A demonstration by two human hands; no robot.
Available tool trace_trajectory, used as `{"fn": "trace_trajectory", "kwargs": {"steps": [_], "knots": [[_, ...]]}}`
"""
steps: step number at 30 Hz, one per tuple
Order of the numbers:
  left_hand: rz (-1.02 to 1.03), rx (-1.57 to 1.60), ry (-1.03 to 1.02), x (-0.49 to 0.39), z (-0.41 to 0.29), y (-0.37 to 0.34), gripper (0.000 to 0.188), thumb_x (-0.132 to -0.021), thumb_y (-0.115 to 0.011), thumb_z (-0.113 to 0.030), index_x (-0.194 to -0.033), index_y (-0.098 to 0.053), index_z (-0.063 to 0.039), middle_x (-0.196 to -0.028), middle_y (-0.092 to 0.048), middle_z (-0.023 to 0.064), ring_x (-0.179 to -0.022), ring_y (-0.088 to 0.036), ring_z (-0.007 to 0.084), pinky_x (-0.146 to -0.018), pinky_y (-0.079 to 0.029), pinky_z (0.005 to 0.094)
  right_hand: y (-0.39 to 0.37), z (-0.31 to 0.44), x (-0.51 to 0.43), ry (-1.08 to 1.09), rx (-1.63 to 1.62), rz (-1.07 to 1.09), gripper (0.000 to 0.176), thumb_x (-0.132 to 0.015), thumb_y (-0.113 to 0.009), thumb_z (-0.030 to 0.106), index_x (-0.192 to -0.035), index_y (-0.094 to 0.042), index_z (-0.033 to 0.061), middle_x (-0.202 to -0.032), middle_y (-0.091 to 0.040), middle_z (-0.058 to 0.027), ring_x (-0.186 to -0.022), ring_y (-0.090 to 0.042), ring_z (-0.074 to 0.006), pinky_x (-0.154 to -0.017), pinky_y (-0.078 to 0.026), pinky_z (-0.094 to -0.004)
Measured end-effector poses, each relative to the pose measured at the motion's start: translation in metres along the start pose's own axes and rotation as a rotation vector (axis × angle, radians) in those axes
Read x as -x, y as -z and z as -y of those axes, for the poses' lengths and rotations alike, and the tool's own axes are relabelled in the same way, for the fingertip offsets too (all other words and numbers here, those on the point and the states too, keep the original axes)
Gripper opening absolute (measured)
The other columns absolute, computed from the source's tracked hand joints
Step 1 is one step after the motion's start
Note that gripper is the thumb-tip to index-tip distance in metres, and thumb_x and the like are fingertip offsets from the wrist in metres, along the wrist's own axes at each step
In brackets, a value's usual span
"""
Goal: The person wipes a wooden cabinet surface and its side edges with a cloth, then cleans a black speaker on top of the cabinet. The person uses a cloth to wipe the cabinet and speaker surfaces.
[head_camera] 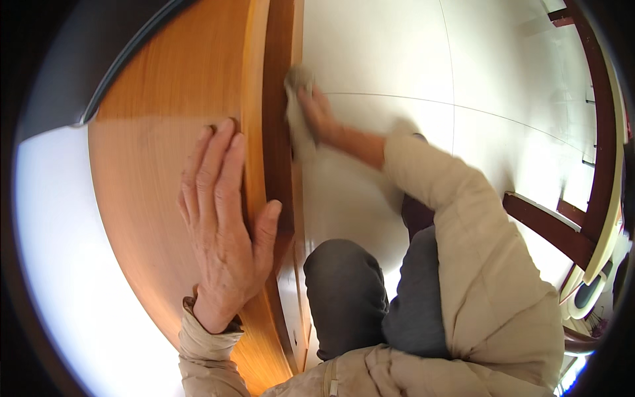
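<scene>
My left hand [223,213] lies palm down on the top of a wooden cabinet [149,164], thumb spread out over its front edge. Nothing is held in it. Lower down, my right hand [320,116] presses a greyish cloth [300,124] against the front of the cabinet, beside a dark recessed band [278,173] under the top. Motion blurs this hand and the cloth, so the exact grip of the fingers is hard to make out.
A dark screen-like panel [64,64] stands at the cabinet's far left. My bent knees [342,293] are close to the cabinet front, above a pale tiled floor [377,59]. To the right is dark red wooden furniture [550,228] with a pale edge.
</scene>
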State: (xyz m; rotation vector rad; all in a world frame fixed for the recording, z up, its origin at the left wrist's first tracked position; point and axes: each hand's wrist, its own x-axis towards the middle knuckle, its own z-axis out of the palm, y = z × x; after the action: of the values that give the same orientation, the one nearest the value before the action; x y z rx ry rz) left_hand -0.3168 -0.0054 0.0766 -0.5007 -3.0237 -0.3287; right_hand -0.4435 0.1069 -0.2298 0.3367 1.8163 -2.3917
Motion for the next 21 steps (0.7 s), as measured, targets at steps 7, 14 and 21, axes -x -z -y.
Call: {"fn": "trace_trajectory", "kwargs": {"steps": [7, 14, 21], "knots": [[0.024, -0.022, 0.019, -0.011, 0.006, 0.012, 0.057, -0.099, -0.053, -0.023, -0.148, -0.042, 0.002, -0.155, -0.042, 0.0199, -0.146, -0.036, 0.039, -0.118, -0.026, 0.0497, -0.009, -0.034, 0.159, -0.107, 0.213, 0.135, 0.044, -0.106, -0.046, 0.025, -0.143, -0.045, 0.0018, -0.143, -0.048, -0.0205, -0.136, -0.042, -0.0353, -0.115, -0.03, -0.0421], [0.049, -0.053, 0.019, 0.02, 0.028, 0.008, 0.058, -0.098, -0.054, -0.025, -0.148, -0.042, 0.003, -0.154, -0.041, 0.0224, -0.145, -0.036, 0.0426, -0.117, -0.027, 0.0522, -0.049, -0.04, 0.001, 0.388, 0.287, -0.114, 0.033, -0.095, -0.048, 0.006, -0.126, -0.052, -0.002, -0.125, -0.053, -0.0272, -0.116, -0.048, -0.0481, -0.101, -0.041, -0.0504], [0.046, -0.041, 0.059, 0.033, 0.042, 0.005, 0.057, -0.099, -0.053, -0.027, -0.147, -0.043, 0.002, -0.154, -0.041, 0.0231, -0.144, -0.036, 0.0436, -0.116, -0.028, 0.0541, -0.05, -0.019, -0.046, 0.164, 0.446, -0.005, 0.029, -0.1, -0.049, 0.017, -0.121, -0.053, -0.0022, -0.124, -0.055, -0.0289, -0.116, -0.051, -0.0461, -0.101, -0.04, -0.0494]]}}
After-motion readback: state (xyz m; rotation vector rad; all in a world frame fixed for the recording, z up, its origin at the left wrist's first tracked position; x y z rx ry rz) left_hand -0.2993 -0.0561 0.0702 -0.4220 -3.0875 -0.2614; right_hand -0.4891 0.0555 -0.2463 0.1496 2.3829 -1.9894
